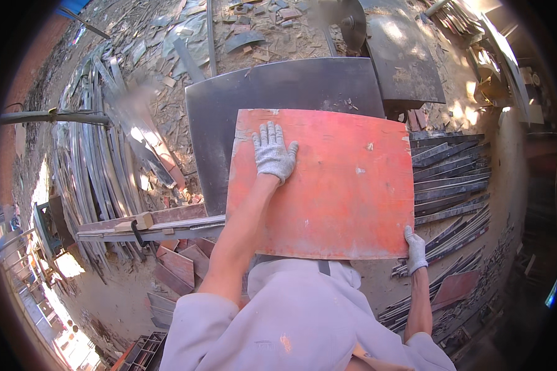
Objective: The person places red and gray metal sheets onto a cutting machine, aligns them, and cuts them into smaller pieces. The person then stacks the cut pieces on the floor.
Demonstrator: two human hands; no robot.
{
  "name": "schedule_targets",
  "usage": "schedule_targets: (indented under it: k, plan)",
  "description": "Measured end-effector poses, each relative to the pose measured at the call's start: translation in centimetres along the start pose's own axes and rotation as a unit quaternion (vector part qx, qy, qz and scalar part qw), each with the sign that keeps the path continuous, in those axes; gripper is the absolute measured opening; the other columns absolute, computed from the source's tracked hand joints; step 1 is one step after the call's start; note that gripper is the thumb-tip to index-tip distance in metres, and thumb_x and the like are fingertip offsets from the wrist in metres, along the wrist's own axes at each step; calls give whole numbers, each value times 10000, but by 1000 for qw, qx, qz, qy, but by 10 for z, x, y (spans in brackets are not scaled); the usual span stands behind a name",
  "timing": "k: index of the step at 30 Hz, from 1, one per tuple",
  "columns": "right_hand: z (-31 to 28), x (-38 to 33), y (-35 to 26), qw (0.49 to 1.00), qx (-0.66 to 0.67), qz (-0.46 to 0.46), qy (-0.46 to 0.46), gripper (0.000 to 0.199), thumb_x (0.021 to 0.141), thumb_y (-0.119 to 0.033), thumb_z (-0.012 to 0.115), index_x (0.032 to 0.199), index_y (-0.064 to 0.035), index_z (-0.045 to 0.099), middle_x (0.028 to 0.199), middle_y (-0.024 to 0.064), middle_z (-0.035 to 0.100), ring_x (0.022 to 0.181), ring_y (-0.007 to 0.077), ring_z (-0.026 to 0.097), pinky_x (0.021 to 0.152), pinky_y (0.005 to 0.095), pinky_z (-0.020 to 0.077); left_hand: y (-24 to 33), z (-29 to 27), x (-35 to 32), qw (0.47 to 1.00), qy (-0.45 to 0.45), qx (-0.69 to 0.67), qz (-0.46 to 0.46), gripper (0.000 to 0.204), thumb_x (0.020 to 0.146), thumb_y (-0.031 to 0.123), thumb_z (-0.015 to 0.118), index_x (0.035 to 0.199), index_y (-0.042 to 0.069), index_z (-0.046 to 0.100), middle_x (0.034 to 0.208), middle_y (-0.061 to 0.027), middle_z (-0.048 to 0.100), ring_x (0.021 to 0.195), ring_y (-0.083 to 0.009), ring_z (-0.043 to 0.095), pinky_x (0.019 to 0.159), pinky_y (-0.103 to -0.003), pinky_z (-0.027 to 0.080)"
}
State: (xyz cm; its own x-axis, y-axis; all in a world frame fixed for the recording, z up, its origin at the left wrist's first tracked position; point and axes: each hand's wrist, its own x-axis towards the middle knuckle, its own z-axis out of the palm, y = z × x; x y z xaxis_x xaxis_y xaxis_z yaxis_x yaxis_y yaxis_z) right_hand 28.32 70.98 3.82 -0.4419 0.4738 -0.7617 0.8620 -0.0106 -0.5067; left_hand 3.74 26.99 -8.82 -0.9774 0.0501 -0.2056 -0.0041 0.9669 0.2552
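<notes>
Gloved hands steady a red board (328, 185) on a dark metal desk (278, 86) in an outdoor yard littered with offcuts. The left hand (272, 151), in a grey knit glove, lies flat on the board near its far left corner, fingers (267, 133) released and spread, pressing down rather than gripping — a hold that looks meant to keep the sheet from sliding. The right hand (416, 247), gloved alike, is at the board's near right corner, fingers (413, 236) clenched over the edge where the sheet overhangs the desk, likely to guide it and bear its weight.

The board covers most of the desk's near half; its far edge sits short of the desk's far edge, and bare dark metal shows along the left side and beyond. A round saw blade (351, 21) stands past the desk's far right corner, well apart from the board. Off the desk's left edge a long wooden rail (148, 227) with a black clamp (136, 234) juts outward, perhaps as a guide. Bundles of thin grey strips (86, 161) lie heaped on the ground to the left, and more cut strips (452, 179) are stacked to the right — sorted, it seems, by side.
</notes>
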Motion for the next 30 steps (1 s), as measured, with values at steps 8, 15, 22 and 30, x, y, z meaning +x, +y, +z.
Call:
schedule_targets:
  k: [8, 15, 22, 30]
  plan:
    - [-9, 12, -12, 999, 0, -50, 5, 476, 1029, -492, 690, 937, -29, 753, 853, 32, 721, 682, 110, 630, 602, 304, 526, -2, -22, 5, 999, -34, -40, -12, 876, 1029, 611, 468, 1634, -8, 332, 1730, -215, 261, 1624, -372, 172, 1319, -536, 70]
    - [-21, 16, -19, 994, -104, -12, 16, 496, 996, -547, 707, 911, -60, 757, 838, 26, 714, 642, 116, 624, 556, 311, 481, -59, -56, -5, 993, -19, 6, -114, 846, 1008, 635, 540, 1611, 55, 418, 1726, -158, 310, 1606, -360, 241, 1290, -522, 200]
    - [-18, 3, -30, 991, -119, -54, 32, 560, 989, -629, 660, 868, -88, 737, 664, -31, 562, 475, 93, 436, 386, 296, 314, -68, -42, -7, 990, -43, -75, -113, 872, 987, 646, 581, 1608, 54, 422, 1734, -159, 290, 1609, -354, 234, 1278, -456, 280]
    - [-21, 4, -31, 997, -2, -70, 24, 417, 966, -521, 744, 827, -131, 687, 671, -29, 610, 450, 93, 495, 358, 273, 331, -161, -20, -29, 808, -199, -471, -291, 636, 987, 451, 718, 1407, -12, 595, 1314, -152, 703, 1202, -302, 677, 1057, -468, 528]
